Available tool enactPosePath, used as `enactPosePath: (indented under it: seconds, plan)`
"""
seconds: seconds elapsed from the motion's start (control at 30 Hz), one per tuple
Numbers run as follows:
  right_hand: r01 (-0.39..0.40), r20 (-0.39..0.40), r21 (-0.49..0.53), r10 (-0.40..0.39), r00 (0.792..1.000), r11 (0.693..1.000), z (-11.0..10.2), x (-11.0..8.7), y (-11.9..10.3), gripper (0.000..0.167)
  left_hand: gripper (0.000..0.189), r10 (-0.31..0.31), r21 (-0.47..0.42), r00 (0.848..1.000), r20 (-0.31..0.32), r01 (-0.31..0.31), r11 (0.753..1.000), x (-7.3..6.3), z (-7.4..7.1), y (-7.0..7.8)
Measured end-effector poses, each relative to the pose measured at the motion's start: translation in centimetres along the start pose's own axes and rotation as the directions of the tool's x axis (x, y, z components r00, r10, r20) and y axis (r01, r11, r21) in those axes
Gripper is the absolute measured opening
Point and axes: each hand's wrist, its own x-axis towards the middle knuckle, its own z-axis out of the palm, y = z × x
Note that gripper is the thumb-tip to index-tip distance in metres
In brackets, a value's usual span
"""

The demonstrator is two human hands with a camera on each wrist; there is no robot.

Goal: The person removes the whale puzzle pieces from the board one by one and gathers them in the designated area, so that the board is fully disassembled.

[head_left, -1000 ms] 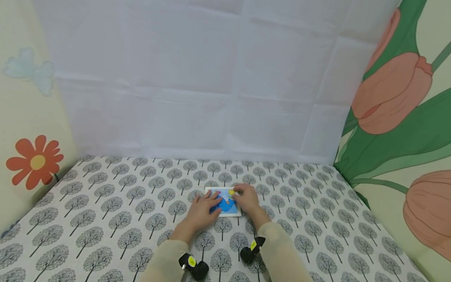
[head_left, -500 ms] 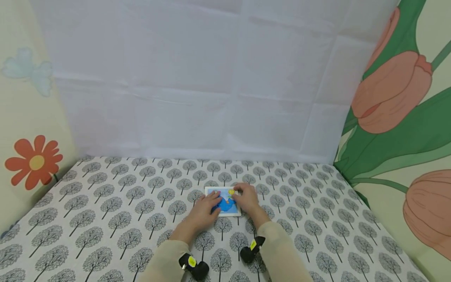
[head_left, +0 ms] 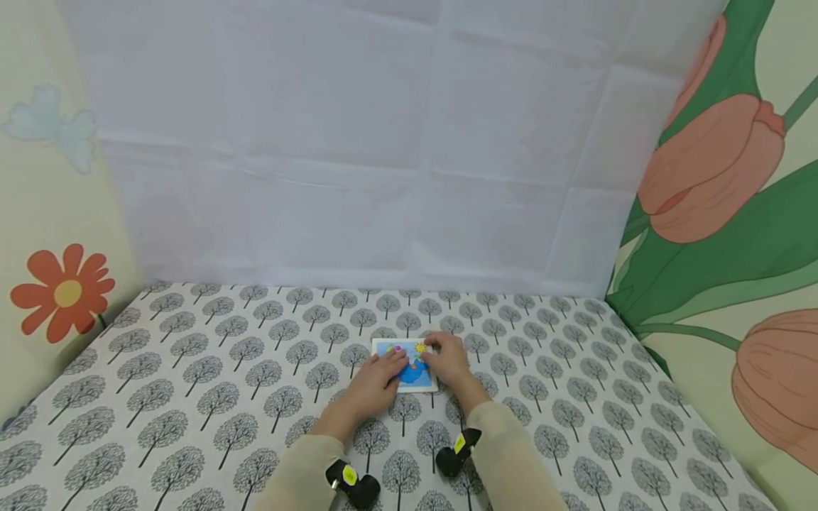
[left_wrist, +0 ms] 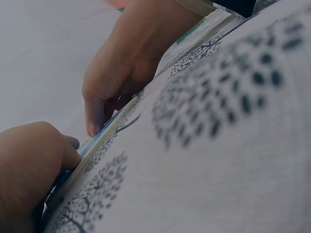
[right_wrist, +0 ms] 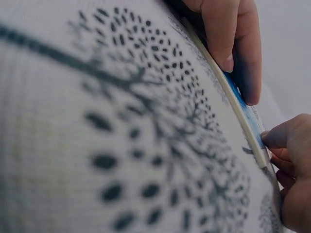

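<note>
On tree-print cloth (head_left: 224,408): flat picture board (head_left: 415,373), probably light, stiff. Left hand (head_left: 375,385) lies unclenched across it; right hand (head_left: 449,360) grips right edge. Edges likely best hold.

Left hand (head_left: 374,383) palm-down; right hand (head_left: 449,360), fingers (left_wrist: 94,114) bent.

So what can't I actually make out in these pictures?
- Head view: parts of the picture board, covered by the left hand and right hand.
- Head view: fine detail of the yellow shape, too small.
- Left wrist view: the rest of the left hand, cut off by the left edge.
- Right wrist view: the nearest tree print, blurred.
</note>
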Motion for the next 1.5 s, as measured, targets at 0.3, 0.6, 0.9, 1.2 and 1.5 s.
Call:
enactPosePath:
  seconds: [0.3,0.6,0.9,1.2,1.5]
  plan:
    - [-0.007,-0.009,0.007,0.007,1.0,1.0,-0.01,0.09,-0.06,0.018,0.034,0.01,0.059,0.999,0.046,-0.013,0.998,0.17,-0.12,0.08]
    - [-0.056,-0.015,0.013,0.056,0.998,0.998,0.06,0.08,-0.13,0.018,0.034,-0.001,0.046,0.999,0.054,-0.001,0.999,0.15,-0.25,0.29]
    - [-0.078,-0.025,0.082,0.081,0.996,0.994,0.16,0.09,0.12,0.018,0.034,-0.002,0.04,0.998,0.063,0.0,0.999,0.1,-0.37,0.45]
    - [-0.107,-0.024,0.227,0.116,0.993,0.968,0.16,0.12,0.21,0.017,0.035,-0.002,0.035,0.997,0.071,-0.001,0.999,0.07,-0.25,0.25]
    - [-0.147,0.002,0.317,0.154,0.988,0.937,0.29,0.36,0.12,0.012,0.036,-0.004,0.017,0.997,0.072,0.003,1.0,-0.08,-0.19,0.01]
